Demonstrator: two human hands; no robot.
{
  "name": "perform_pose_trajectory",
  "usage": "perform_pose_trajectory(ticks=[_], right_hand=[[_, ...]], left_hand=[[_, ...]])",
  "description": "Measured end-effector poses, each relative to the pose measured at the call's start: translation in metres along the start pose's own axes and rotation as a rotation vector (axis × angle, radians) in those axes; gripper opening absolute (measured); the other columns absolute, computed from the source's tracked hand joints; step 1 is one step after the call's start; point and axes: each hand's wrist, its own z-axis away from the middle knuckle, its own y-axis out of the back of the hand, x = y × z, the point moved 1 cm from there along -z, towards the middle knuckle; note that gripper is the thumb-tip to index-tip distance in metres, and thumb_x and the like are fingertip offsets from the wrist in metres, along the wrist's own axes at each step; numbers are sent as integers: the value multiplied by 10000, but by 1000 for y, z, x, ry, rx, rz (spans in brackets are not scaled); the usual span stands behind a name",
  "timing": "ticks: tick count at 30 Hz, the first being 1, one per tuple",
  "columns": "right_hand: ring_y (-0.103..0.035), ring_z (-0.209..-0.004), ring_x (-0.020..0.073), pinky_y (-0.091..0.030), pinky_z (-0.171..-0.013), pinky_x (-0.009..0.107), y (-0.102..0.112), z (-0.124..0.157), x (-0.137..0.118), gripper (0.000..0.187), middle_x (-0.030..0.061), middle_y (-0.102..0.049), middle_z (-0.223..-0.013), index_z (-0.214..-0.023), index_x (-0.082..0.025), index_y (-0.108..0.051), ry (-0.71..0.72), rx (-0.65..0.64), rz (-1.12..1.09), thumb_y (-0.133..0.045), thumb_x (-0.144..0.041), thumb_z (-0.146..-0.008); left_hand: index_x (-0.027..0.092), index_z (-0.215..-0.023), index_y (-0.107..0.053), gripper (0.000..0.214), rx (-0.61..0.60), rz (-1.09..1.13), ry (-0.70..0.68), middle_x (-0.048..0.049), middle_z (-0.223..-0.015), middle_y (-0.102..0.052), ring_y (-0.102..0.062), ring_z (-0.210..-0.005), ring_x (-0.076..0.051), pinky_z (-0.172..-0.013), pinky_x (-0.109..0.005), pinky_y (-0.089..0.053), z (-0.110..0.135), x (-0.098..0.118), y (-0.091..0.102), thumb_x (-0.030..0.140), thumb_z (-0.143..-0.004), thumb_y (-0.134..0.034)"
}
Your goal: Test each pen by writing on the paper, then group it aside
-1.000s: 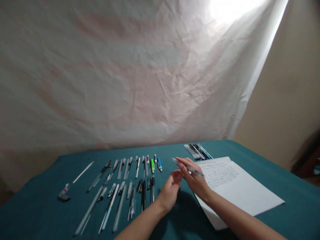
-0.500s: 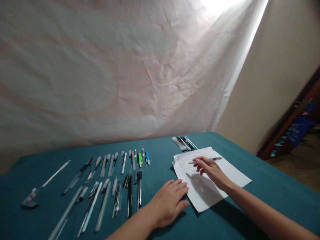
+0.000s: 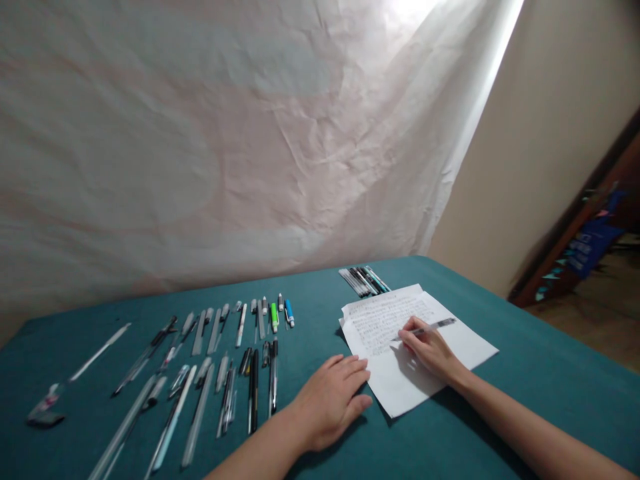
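A pen (image 3: pixel 443 323) with a clear barrel and dark inside is pinched in my right hand (image 3: pixel 425 348). Its tip points left and down at the white paper sheets (image 3: pixel 400 393), near the lower lines of handwriting; whether it touches the paper I cannot tell. My left hand (image 3: pixel 333 401) lies flat on the green tablecloth, fingers stretched out, fingertips at the left edge of the sheets. It holds nothing. Rows of pens and pen parts lie left of it, the nearest being a clear pen with a dark end (image 3: pixel 273 377).
Beyond the paper lies a row of pens and refills (image 3: pixel 364 281). A green correction-style pen (image 3: pixel 274 317) and a blue one (image 3: pixel 289 313) are among the parts on the left. A white stick (image 3: pixel 103 350) lies at the far left. A wrinkled pale sheet (image 3: pixel 250 147) hangs behind the table.
My right hand has come down closer to the paper, and its pen tip has moved slightly right and lower. My left hand stays flat by the paper. The whole view has shifted a little.
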Motion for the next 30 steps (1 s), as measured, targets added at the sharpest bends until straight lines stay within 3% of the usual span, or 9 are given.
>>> perform_pose_trajectory(ticks=[8,15,30], right_hand=[[-424,-462,102,-320,-462,224,0,1,5,196,-43,-464,-524,-628,-193,-436,66,37,149,-457,-297,-793],[-416,-501,111,-323,-490,232,-2,2,4,190,-43,-428,-551,-643,-198,-424,142,21,196,-446,-299,-803],[-379,-484,102,-298,-471,228,-2,3,1,189,-53,-379,-538,-652,-197,-408,120,16,172,-439,-293,-811]], left_hand=[[239,-1256,-418,400,-183,-298,41,-45,-1359,-393,-312,-1261,-193,-1051,-405,-197,-3,3,1,386,-892,-345],[244,-1250,-414,391,-185,-325,28,-41,-1354,-401,-321,-1256,-190,-1048,-398,-212,-3,4,1,387,-894,-339],[242,-1249,-416,395,-182,-323,27,-43,-1350,-406,-324,-1254,-189,-1046,-399,-215,-3,4,1,395,-895,-333]])
